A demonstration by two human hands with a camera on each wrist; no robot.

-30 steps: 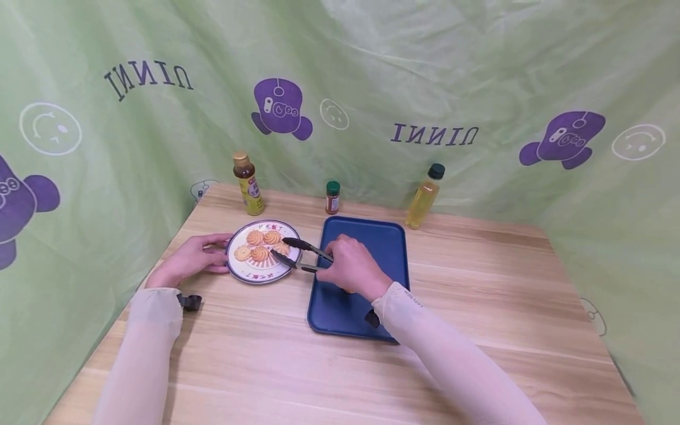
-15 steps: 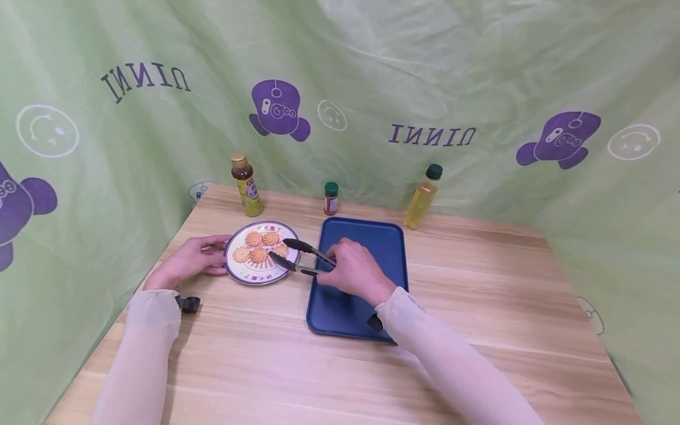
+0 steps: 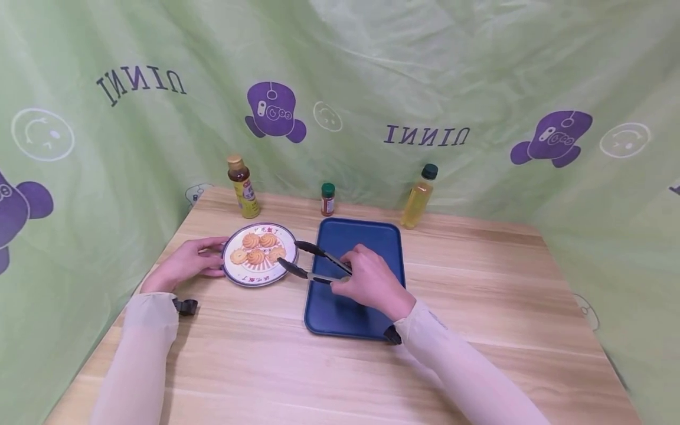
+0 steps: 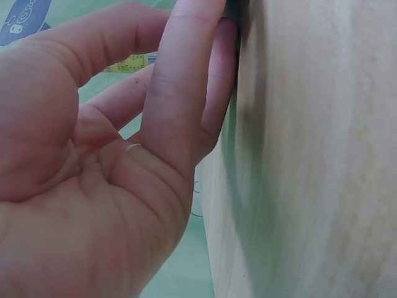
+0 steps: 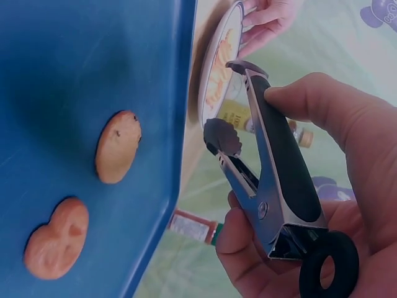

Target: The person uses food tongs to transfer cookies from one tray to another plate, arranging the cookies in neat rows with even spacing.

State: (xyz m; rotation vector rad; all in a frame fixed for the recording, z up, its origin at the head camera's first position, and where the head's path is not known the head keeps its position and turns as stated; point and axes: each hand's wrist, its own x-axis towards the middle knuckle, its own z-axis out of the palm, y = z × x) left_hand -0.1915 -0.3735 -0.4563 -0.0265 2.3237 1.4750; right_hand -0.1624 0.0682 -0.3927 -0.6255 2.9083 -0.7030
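My left hand (image 3: 186, 262) holds the left rim of a round white plate (image 3: 241, 277) with a dark blue edge, its fingers bent in the left wrist view. On the plate lie several cookies (image 3: 255, 257), some swirled. Black-tipped metal tongs (image 3: 332, 260) are gripped in my right hand (image 3: 374, 283), their arms spread with nothing between the tips, which overlap the plate's right edge from above. Under that hand is a dark blue tray (image 3: 324, 316). The right wrist view shows an oval cookie (image 5: 118, 148) and a heart-shaped cookie (image 5: 57, 239) on it; the hand hides them from the head view.
A brown-and-yellow bottle (image 3: 244, 189) stands behind the plate. Farther right are a small green-capped jar (image 3: 327, 200) and an oil bottle (image 3: 417, 198) with a dark cap. A green printed curtain (image 3: 340, 71) hangs behind the wooden table (image 3: 489, 283).
My right hand and the tongs have drawn back to the right, away from the plate's middle. My left hand keeps its place at the rim, and the view has shifted slightly.
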